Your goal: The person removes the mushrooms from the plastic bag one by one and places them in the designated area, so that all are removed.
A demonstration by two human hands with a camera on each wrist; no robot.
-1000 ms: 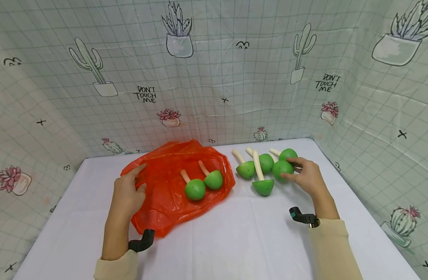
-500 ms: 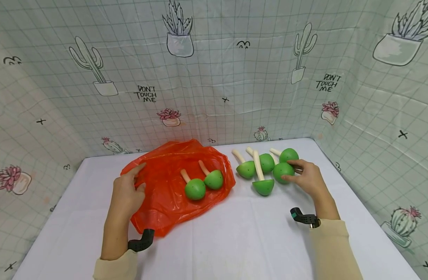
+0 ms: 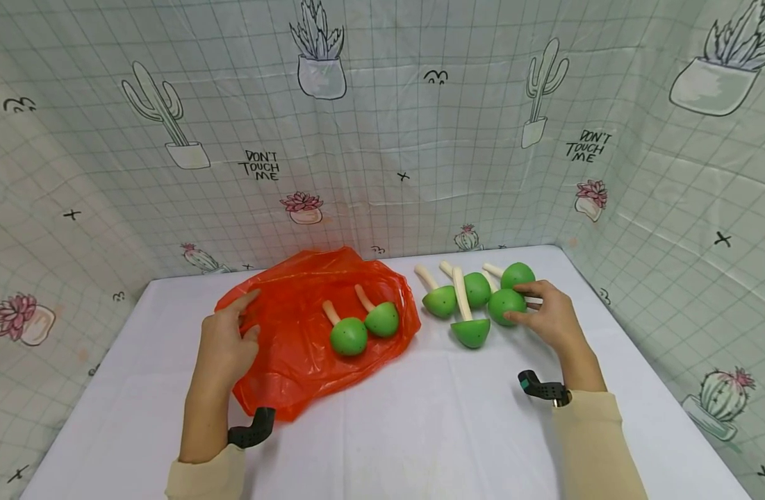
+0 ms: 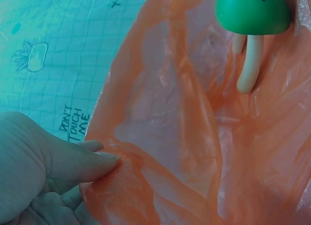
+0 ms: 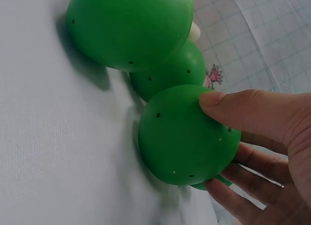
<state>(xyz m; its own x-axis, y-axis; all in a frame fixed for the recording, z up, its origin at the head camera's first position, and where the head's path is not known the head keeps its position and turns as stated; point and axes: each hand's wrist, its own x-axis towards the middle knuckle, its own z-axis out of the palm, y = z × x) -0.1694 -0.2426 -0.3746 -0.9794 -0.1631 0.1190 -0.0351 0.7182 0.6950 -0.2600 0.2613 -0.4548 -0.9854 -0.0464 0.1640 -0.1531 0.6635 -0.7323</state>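
Note:
My left hand (image 3: 228, 346) pinches the left edge of a red plastic bag (image 3: 288, 347) between thumb and fingers; the left wrist view shows the thin film gathered under the thumb. Two toy mushrooms with green caps and pale stems, the nearer one (image 3: 349, 337) and the farther one (image 3: 382, 319), lie on the bag's right part. At the right, my right hand (image 3: 554, 316) grips another green mushroom (image 5: 187, 137) by its cap, thumb on one side and fingers on the other. That mushroom's stem is mostly hidden behind its neighbours.
Several more green mushrooms lie grouped left of and behind the right hand, the nearest (image 3: 470, 333) with its stem pointing away. One (image 3: 517, 275) sits just behind the gripped cap. A white cloth (image 3: 407, 430) covers the table, with a printed curtain (image 3: 382, 139) around it.

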